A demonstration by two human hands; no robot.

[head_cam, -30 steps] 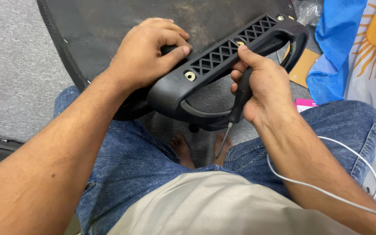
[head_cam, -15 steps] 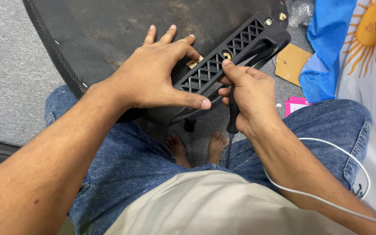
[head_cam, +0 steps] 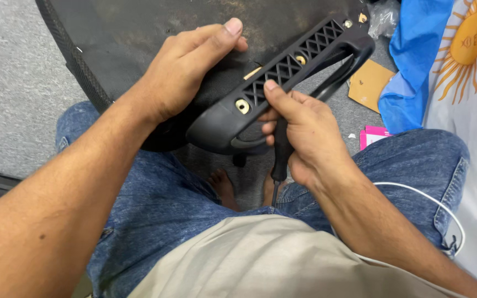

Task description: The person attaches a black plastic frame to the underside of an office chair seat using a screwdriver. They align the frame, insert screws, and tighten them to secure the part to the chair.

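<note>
A black plastic armrest (head_cam: pixel 282 83) with a lattice underside and brass screw holes lies against the dark underside of a chair seat (head_cam: pixel 139 27). My left hand (head_cam: pixel 186 66) rests flat on the seat just left of the armrest, fingers together, holding nothing. My right hand (head_cam: pixel 299 129) grips a black-handled screwdriver (head_cam: pixel 279 160) pointing down toward my lap, while its forefinger and thumb pinch the armrest's edge near the middle.
My jeans-clad legs and bare feet (head_cam: pixel 224 185) are below the seat. A blue, white and yellow cloth (head_cam: pixel 454 60) lies at the right, with a brown cardboard piece (head_cam: pixel 371 83), a pink packet (head_cam: pixel 374 135) and a white cable (head_cam: pixel 420 193). Grey carpet (head_cam: pixel 12 83) lies left.
My left hand has slid off the armrest onto the seat and closed its fingers. The armrest has tilted and shifted slightly. My right hand still holds the screwdriver.
</note>
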